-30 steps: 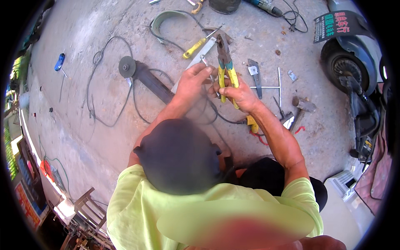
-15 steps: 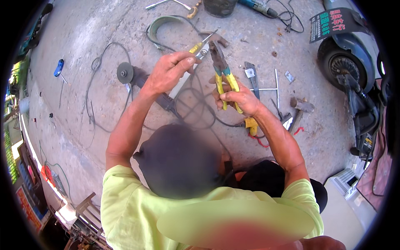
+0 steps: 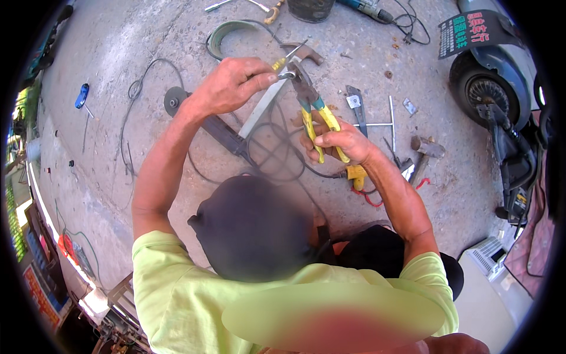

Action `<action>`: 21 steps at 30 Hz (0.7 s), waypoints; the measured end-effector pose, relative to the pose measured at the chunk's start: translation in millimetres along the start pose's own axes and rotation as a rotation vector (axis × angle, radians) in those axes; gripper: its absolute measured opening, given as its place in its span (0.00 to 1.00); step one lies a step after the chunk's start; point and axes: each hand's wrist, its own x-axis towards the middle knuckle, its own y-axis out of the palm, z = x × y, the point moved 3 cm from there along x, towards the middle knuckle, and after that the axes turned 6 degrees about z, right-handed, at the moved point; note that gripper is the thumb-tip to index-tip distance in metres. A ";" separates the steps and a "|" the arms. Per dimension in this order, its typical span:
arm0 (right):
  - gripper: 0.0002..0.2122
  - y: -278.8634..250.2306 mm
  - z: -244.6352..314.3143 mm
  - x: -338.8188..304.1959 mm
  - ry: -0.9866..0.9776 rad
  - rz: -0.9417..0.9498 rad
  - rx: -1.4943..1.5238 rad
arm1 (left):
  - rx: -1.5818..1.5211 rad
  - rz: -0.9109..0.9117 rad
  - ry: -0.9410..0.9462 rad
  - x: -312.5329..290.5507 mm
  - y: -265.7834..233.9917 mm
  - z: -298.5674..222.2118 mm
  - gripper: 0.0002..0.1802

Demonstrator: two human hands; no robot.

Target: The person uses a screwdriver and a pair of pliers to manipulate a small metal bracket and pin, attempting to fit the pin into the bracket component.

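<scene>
My right hand point(image 3: 342, 144) is wrapped around the yellow-and-green handles of a pair of pliers point(image 3: 315, 109). The pliers' dark jaws point up and away from me. My left hand point(image 3: 239, 85) pinches a small shiny metal piece with a looped end point(image 3: 287, 75), which is at the jaws; whether they clamp it I cannot tell. Just beyond my left fingertips is a screwdriver with a yellow handle point(image 3: 279, 64), partly hidden by that hand. Below them on the ground lie a light metal bar point(image 3: 262, 109) and a hammer head point(image 3: 309, 53).
An angle grinder point(image 3: 221, 133) lies left of centre, its cable looping over the concrete. To the right are a T-shaped wrench point(image 3: 391, 115), a mallet point(image 3: 427, 147) and a yellow connector point(image 3: 356, 173). A bucket point(image 3: 311, 8), a drill point(image 3: 365, 10) and a scooter wheel point(image 3: 489, 91) stand farther out.
My left hand has moved up and left, with its wrist turned, and the small metal piece now meets the jaws. The pliers have dipped slightly in my right hand.
</scene>
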 end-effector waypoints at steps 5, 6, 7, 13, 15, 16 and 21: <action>0.28 -1.9 -3.3 -3.7 0.023 0.084 0.086 | 0.167 0.103 0.092 7.6 -15.0 -6.4 0.15; 0.28 -1.1 -1.7 -4.5 0.023 0.091 0.096 | 0.179 0.103 0.102 10.1 -18.3 -10.5 0.14; 0.27 0.0 0.1 -5.3 0.027 0.077 0.102 | 0.191 0.103 0.111 12.0 -20.5 -13.2 0.14; 0.28 11.0 2.0 -3.7 0.007 -0.031 0.076 | -0.522 0.040 -0.267 2.1 21.1 16.9 0.16; 0.26 11.0 1.8 -1.6 -0.015 -0.074 0.012 | -0.898 -0.104 -0.259 -1.4 56.8 25.2 0.17; 0.26 9.8 0.6 2.1 -0.029 -0.120 -0.057 | -1.074 -0.196 -0.270 -3.0 75.9 22.3 0.17; 0.22 7.2 -3.2 14.3 -0.048 -0.411 -0.359 | -1.335 -0.577 -0.341 13.1 133.8 6.1 0.18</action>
